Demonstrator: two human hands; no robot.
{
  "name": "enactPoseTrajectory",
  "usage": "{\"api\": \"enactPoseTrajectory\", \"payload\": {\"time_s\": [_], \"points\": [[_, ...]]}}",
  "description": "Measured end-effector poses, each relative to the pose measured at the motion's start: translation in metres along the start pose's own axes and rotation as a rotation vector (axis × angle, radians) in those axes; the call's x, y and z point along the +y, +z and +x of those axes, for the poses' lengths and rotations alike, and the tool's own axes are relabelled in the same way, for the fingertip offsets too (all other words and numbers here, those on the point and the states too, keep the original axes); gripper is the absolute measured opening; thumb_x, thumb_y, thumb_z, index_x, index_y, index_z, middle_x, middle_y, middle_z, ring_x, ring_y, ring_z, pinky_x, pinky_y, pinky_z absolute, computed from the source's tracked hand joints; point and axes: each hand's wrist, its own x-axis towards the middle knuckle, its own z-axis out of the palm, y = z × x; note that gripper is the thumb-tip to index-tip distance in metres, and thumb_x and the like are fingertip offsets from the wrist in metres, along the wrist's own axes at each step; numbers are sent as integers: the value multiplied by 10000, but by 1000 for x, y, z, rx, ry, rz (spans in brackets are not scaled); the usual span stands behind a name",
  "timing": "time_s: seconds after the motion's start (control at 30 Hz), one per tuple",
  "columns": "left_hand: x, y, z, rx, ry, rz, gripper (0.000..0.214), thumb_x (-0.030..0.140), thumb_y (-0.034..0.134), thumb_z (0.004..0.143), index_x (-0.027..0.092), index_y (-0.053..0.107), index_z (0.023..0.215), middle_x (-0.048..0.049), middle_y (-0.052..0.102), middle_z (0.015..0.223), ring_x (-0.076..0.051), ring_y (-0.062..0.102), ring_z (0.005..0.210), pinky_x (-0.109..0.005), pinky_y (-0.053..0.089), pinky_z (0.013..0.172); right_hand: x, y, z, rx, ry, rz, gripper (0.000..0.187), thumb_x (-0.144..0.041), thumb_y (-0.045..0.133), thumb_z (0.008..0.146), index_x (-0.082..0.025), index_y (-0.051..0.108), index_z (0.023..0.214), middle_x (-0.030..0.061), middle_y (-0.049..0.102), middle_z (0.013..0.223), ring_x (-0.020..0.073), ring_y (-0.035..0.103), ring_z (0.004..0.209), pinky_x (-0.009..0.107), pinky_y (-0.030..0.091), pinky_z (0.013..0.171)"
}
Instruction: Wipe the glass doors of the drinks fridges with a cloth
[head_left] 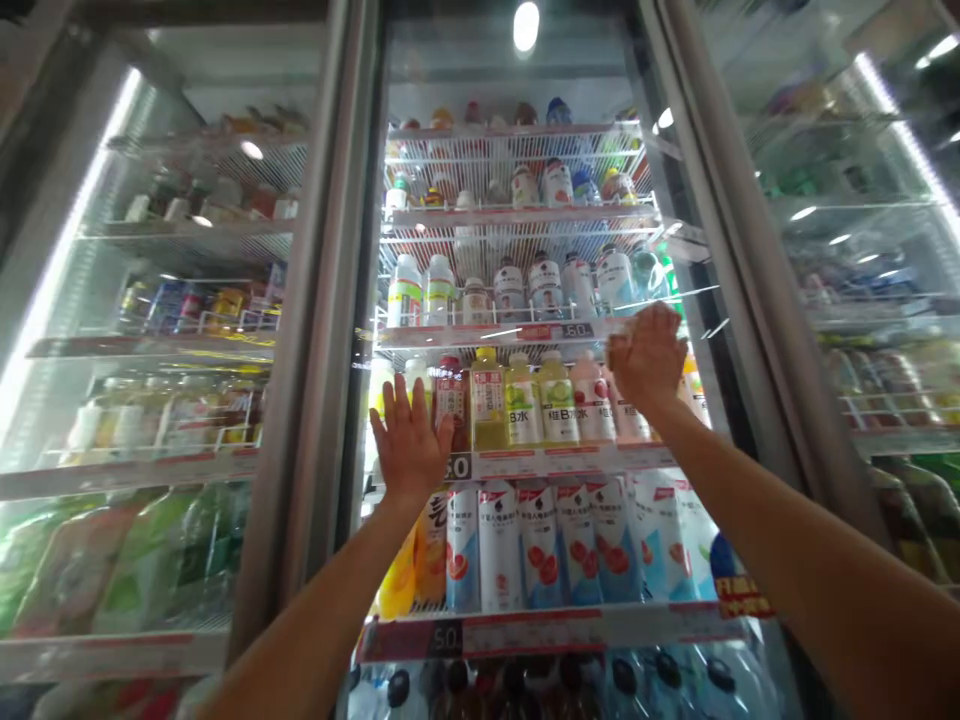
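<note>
I face a lit drinks cooler with wire shelves of bottles. My left hand [409,440] is raised flat with its fingers spread, palm toward the red-labelled bottle [451,400] and the yellow bottle [488,398] on the middle shelf [555,462]. It holds nothing. My right hand [645,355] is higher and to the right, at the end of the shelf above [495,333]. Its fingers are curled away from me, next to a pink-white bottle [592,398]. What they grip, if anything, is hidden.
A grey door frame [311,380] stands left of my left hand, and a slanted frame [739,290] rises right of my right hand. Glass-fronted coolers full of drinks flank both sides. Tall white cartons [540,545] fill the shelf below my hands, and dark-capped bottles [517,685] stand at the bottom.
</note>
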Motion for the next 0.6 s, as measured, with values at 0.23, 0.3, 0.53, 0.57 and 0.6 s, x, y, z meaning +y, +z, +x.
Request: {"api": "enactPoseTrajectory", "payload": {"time_s": [0.23,0.3,0.53,0.57,0.6], "points": [[-12,-11,-6,-58,47,26,611,472,334,896,122,328,1397,-170,263,1488,-284,176,1403,-519,179,1118,-76,10,-58,-287,-770,97,483,-313,417,855,-249,415,1334,15,397,1448,196,286,1372,471,220,1132],[-19,-13,-14,-66,60,50,603,454,321,903,114,317,1402,-171,284,1479,-273,193,1400,-503,194,1118,-48,1,-48,-210,-500,-1,482,-291,386,868,-235,406,1346,48,400,1445,208,306,1360,489,228,1115],[-30,-6,-27,7,108,54,608,426,335,905,116,269,1424,-173,269,1484,-278,191,1400,-504,183,1119,-49,-11,-89,-264,-469,-57,563,-299,399,853,-201,329,1403,84,329,1481,261,227,1390,521,203,1108],[-29,-6,-31,19,118,54,600,416,337,906,122,266,1425,-171,277,1481,-275,195,1399,-500,184,1119,-57,-15,-105,-345,-654,-11,553,-307,410,848,-237,350,1393,48,349,1474,234,251,1383,485,201,1122],[-27,-6,-37,30,139,54,591,403,337,909,129,261,1427,-167,289,1477,-269,200,1399,-494,182,1121,-58,-22,-116,-378,-737,5,531,-309,408,850,-249,379,1377,34,379,1458,225,285,1368,476,206,1122]]}}
